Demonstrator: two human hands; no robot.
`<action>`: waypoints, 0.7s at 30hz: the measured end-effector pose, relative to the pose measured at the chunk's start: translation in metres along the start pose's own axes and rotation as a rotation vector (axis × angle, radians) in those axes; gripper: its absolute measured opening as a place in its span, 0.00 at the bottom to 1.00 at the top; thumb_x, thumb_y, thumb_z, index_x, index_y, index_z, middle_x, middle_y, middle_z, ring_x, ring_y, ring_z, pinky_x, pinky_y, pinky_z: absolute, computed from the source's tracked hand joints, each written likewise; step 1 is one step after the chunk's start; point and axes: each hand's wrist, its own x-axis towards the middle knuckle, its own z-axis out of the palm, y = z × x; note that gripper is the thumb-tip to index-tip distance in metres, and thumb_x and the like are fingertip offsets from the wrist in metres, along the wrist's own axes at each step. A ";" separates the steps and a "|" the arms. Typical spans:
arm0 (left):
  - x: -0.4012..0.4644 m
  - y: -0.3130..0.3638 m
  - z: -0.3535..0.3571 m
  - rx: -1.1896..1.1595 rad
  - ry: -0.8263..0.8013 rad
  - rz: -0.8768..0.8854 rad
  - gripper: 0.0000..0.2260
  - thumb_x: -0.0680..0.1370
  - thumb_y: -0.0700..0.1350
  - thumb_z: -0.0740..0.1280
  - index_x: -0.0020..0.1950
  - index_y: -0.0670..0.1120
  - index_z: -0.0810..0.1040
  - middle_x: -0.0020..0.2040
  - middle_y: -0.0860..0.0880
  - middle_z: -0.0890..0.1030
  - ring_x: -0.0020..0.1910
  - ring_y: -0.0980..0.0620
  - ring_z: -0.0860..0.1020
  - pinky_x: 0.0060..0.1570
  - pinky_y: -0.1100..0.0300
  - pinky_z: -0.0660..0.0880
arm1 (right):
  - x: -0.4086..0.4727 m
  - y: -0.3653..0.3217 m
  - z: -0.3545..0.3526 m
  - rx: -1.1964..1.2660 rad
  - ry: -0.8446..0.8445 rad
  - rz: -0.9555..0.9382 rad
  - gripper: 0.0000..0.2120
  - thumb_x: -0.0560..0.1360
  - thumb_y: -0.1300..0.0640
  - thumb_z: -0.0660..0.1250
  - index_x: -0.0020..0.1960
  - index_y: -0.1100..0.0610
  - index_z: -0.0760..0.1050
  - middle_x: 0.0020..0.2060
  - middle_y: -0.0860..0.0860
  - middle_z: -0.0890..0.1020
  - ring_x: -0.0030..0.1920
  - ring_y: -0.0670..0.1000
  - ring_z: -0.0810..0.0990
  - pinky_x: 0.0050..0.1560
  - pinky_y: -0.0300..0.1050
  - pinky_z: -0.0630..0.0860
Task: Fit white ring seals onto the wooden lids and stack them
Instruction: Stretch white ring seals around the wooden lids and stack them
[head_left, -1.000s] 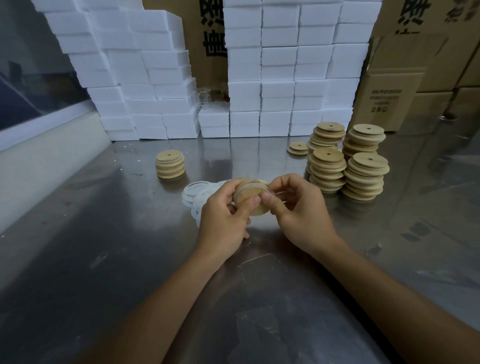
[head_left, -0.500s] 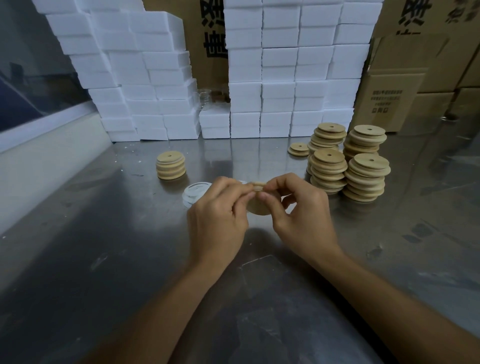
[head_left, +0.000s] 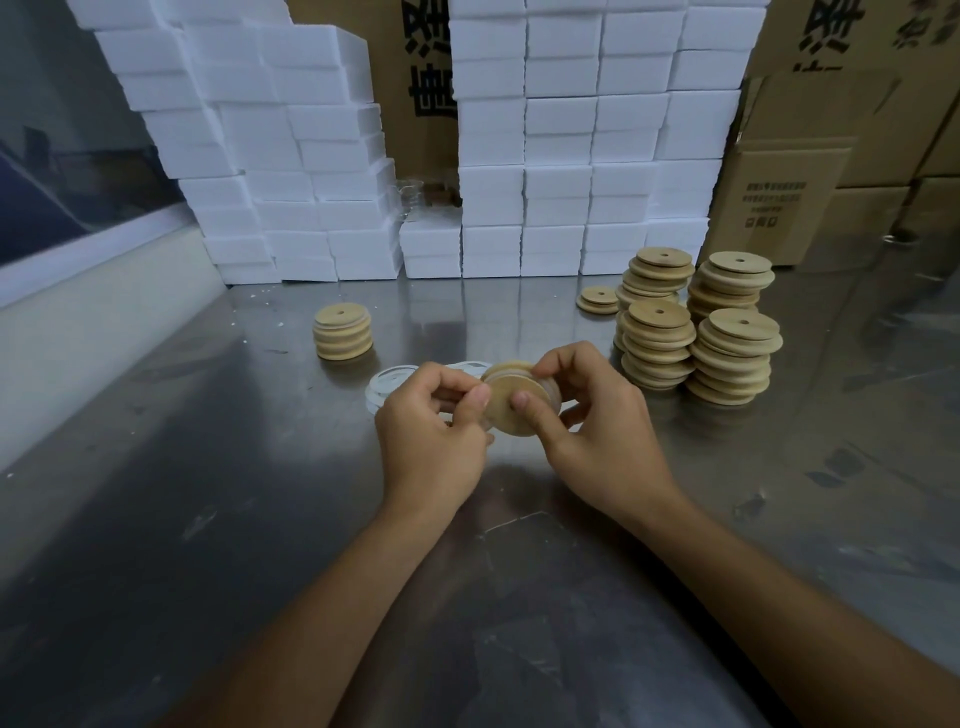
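Steel table: round pale wooden lid, flat face showing.

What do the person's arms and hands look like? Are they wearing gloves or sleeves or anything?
No gloves and no sleeves show. Both forearms are bare all the way to the bottom edge of the picture. The left hand and the right hand are bare too, with short, plain fingernails. No rings, watch or bracelet can be seen on the fingers or wrists.
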 end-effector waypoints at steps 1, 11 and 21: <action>0.000 0.001 0.001 -0.082 0.005 -0.078 0.12 0.75 0.33 0.70 0.37 0.48 0.77 0.31 0.53 0.81 0.32 0.54 0.81 0.29 0.63 0.78 | 0.000 -0.001 0.000 0.012 0.005 -0.004 0.10 0.75 0.59 0.72 0.51 0.52 0.73 0.43 0.43 0.80 0.44 0.47 0.81 0.39 0.48 0.78; 0.002 0.015 0.007 -0.541 0.067 -0.584 0.05 0.78 0.32 0.67 0.42 0.38 0.78 0.35 0.46 0.84 0.30 0.54 0.84 0.33 0.64 0.80 | 0.001 -0.002 0.001 0.062 0.013 0.015 0.11 0.75 0.58 0.73 0.49 0.50 0.70 0.43 0.46 0.81 0.41 0.47 0.81 0.39 0.44 0.78; 0.000 0.006 0.000 -0.134 -0.084 -0.159 0.08 0.77 0.33 0.68 0.43 0.45 0.76 0.39 0.44 0.80 0.29 0.54 0.78 0.25 0.60 0.76 | 0.002 0.000 0.001 0.071 0.054 -0.033 0.10 0.76 0.62 0.70 0.49 0.52 0.70 0.41 0.47 0.79 0.39 0.46 0.79 0.36 0.35 0.73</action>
